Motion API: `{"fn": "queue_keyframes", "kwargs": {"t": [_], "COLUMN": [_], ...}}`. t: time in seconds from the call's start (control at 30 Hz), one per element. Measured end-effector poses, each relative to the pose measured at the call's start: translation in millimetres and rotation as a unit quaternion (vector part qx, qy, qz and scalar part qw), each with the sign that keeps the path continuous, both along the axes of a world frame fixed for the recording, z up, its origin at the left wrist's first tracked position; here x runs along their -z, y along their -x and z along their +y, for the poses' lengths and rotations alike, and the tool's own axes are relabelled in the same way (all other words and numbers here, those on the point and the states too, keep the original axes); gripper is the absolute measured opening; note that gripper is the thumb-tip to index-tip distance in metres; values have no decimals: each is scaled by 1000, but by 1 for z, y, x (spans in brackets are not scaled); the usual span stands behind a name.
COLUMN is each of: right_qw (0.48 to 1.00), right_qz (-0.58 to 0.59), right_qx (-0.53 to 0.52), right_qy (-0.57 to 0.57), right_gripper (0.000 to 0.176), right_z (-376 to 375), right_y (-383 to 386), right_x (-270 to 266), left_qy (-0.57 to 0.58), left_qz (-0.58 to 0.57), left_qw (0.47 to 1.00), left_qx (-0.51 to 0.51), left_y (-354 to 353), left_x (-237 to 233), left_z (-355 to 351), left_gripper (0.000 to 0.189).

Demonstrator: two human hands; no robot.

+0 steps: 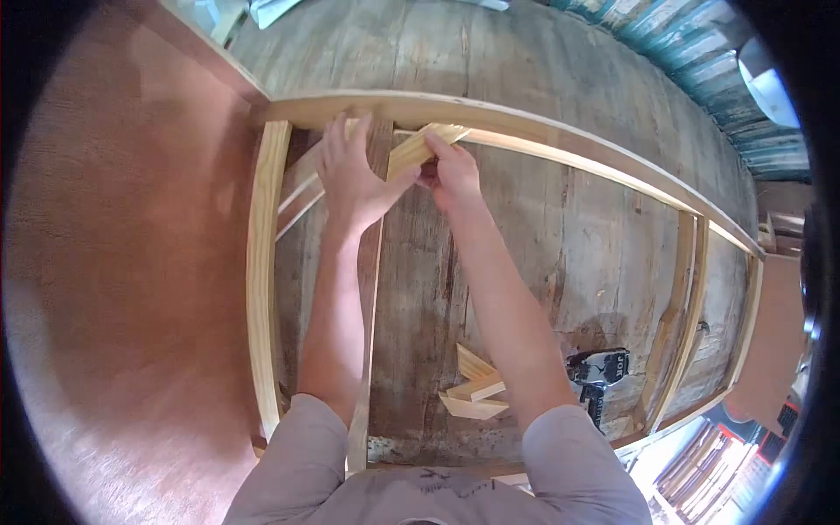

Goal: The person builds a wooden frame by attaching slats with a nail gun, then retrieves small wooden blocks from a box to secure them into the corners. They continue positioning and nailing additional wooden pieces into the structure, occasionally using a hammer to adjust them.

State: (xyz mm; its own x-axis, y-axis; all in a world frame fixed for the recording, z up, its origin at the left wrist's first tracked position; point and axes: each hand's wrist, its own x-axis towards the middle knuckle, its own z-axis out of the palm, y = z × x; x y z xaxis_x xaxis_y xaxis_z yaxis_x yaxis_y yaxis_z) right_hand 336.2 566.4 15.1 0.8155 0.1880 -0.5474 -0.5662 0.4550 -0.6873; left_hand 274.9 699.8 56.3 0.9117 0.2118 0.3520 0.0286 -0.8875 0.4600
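A small angled wooden block (pixel 413 150) sits in the corner between the frame's far rail (pixel 525 133) and an upright crosspiece (pixel 374 254). My right hand (pixel 453 175) pinches the block's right end, thumb and fingers closed on it. My left hand (pixel 354 175) is spread over the top of the crosspiece, its fingers reaching to the far rail and its thumb stretched toward the block. The fingers of my left hand are apart and grip nothing.
Inside the frame, several cut wooden blocks (pixel 475 385) lie on the worn wooden surface (pixel 507 262). A black and white power tool (pixel 602 367) lies to their right. More crosspieces (pixel 682 324) stand at the right. A brown panel (pixel 131 262) fills the left side.
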Motion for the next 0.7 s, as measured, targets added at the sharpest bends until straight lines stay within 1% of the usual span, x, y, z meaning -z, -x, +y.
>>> {"fn": "queue_keyframes", "kwargs": {"t": [0.03,0.07,0.13,0.17,0.2,0.23,0.27,0.3,0.37,0.4,0.43,0.47,0.5,0.53,0.6,0.67,0.7], "right_qw": [1000,1000,1000,999,997,998,996,992,991,989,989,985,979,972,962,957,964], "right_qz": [-5,3,11,27,42,38,52,67,72,82,84,47,8,-16,-121,-195,-161], "right_qx": [5,-2,-9,-35,-60,-58,-69,-80,-89,-101,-98,-134,-169,-179,-193,-167,-93], "right_qy": [-2,-10,-21,-9,2,-4,32,70,68,71,69,93,117,153,153,134,190], "right_gripper": [27,28,28,25,23,23,24,26,27,29,29,31,34,38,37,27,24], "right_z": [-1,-1,-3,-3,-2,-2,-2,-3,-2,-5,-9,-15,-21,-38,-90,-169,-211], "right_y": [-2,-3,-6,-8,-10,-12,-13,-14,-18,-18,-15,-13,-12,1,27,77,108], "right_x": [0,1,7,8,9,9,9,9,11,12,10,7,1,-29,-42,-80,-85], "left_qy": [45,43,-93,-112,-119,-136,-151,-157,-156,-161,-162,-161,-161,-168,-173,-156,-153], "left_qz": [-1,-3,117,176,174,261,347,345,381,382,356,330,329,345,360,370,370], "left_qw": [998,998,986,973,973,951,922,922,909,908,917,926,926,919,913,913,913], "left_qx": [40,44,75,96,96,89,80,80,62,64,79,93,95,90,86,77,76], "left_y": [-6,-13,-31,-45,-56,-66,-74,-80,-90,-92,-92,-93,-94,-94,-91,-89,-88], "left_x": [-3,-5,-29,-40,-46,-49,-52,-50,-41,-34,-28,-24,-26,-29,-35,-41,-40], "left_z": [-2,-5,-18,-21,-25,-28,-30,-31,-32,-31,-27,-24,-24,-25,-27,-29,-31], "left_gripper": [95,95,98,105,105,104,104,104,104,104,105,107,107,110,113,109,109]}}
